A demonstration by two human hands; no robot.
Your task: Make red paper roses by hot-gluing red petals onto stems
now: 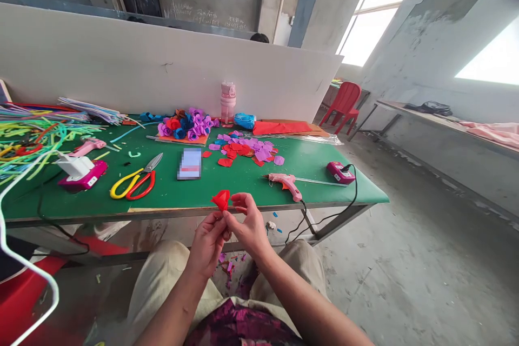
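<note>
A small red paper flower is held upright just in front of the green table's near edge. My left hand pinches its base from below. Against the flower's lower right side is my right hand, its thumb near the base and its fingers curved and apart from the thumb. Beyond the hands, red and purple paper petals lie scattered on the table, and a pile of purple, blue and red paper flowers sits behind them. A pink glue gun lies to the right.
Scissors and a phone lie on the green table. Pink power blocks stand at left and right, with cables hanging down. A pink bottle stands by the white partition. Pipe cleaners cover the left end.
</note>
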